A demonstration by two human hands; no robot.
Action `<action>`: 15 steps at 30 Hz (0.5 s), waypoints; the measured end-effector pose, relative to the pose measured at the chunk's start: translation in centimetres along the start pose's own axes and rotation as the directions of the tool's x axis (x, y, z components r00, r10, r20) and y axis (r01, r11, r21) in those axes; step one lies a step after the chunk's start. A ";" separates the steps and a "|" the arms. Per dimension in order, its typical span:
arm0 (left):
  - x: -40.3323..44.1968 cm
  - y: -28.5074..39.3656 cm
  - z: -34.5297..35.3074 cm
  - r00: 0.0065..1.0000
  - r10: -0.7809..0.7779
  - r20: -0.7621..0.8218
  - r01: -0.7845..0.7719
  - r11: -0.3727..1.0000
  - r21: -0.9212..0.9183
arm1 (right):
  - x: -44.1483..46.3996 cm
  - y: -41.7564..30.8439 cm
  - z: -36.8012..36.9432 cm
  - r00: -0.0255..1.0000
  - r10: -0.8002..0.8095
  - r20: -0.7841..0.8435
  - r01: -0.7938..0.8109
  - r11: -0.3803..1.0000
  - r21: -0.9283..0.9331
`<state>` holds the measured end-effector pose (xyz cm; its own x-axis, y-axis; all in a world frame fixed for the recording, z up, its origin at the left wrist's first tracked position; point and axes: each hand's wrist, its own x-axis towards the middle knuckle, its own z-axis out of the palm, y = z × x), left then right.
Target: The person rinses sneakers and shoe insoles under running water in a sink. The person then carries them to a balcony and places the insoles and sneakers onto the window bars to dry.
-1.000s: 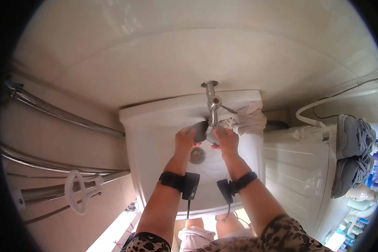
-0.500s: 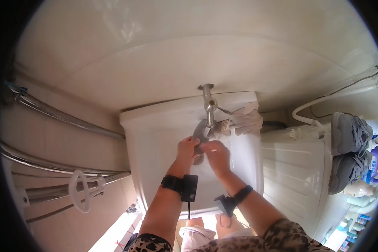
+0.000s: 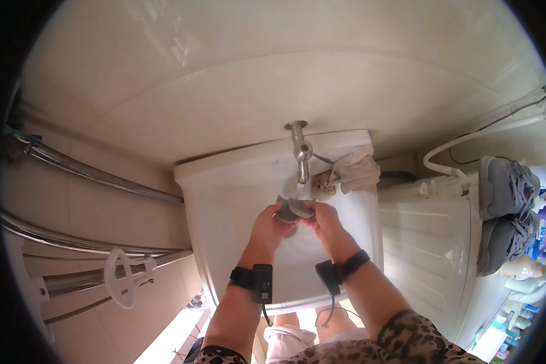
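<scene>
Both hands hold a small grey item (image 3: 293,208), which looks like wet cloth or an insole, over the white sink (image 3: 224,200). My left hand (image 3: 270,225) is closed on its left side, and my right hand (image 3: 325,222) grips its right side. Just beyond the item is the metal faucet (image 3: 301,151), with what looks like water falling from its spout. The sink drain is mostly hidden below the hands. A pale, crumpled cloth (image 3: 353,170) with a brownish part lies over the sink's back right corner.
Right of the sink stands a white washing machine (image 3: 428,242), with grey shoes (image 3: 505,188) at its far side and several bottles beyond. Metal rails (image 3: 97,176) run along the left wall, with a white plastic hanger (image 3: 120,278) on them. A white hose (image 3: 449,155) bends behind the machine.
The grey item has moved from under the spout toward me. My right hand, blurred against it half a second ago, now grips its right side. The faucet no longer overlaps it.
</scene>
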<state>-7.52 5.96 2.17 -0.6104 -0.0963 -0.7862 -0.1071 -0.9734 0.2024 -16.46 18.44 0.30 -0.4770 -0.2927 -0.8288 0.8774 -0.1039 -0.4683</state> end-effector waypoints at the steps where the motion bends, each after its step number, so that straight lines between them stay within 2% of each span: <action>1: 0.5 -0.1 0.0 0.998 0.042 -0.046 -0.041 0.999 0.019 | -0.4 -0.8 0.4 1.000 -0.010 -0.022 0.009 0.999 -0.037; 2: 0.9 -0.2 0.1 0.992 0.084 -0.091 -0.080 0.996 0.041 | -0.8 -1.5 1.0 1.000 -0.002 -0.026 0.002 1.000 -0.006; 5: 1.9 1.1 -0.2 0.998 0.061 -0.020 -0.059 0.996 0.070 | 0.6 -1.9 2.0 0.995 -0.072 -0.072 0.083 0.983 0.166; 9: 2.1 2.6 1.8 0.980 0.183 -0.079 -0.172 0.976 0.136 | 1.8 -2.9 2.6 0.987 -0.155 0.033 0.154 0.988 0.011; 12: 1.9 2.4 3.4 0.980 0.188 -0.060 -0.174 0.966 0.191 | -1.9 -3.8 3.2 0.974 -0.224 -0.042 0.225 0.974 0.018; 15: 2.7 1.5 4.6 0.990 0.135 -0.034 -0.121 0.956 0.269 | -1.5 -1.8 -0.4 0.989 -0.135 -0.066 0.146 0.964 0.223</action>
<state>-12.95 5.21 3.02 -0.5919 -0.2340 -0.7713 -0.2392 -0.8628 0.4453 -17.39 19.40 2.28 -0.5930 -0.2125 -0.7767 0.7874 -0.3548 -0.5041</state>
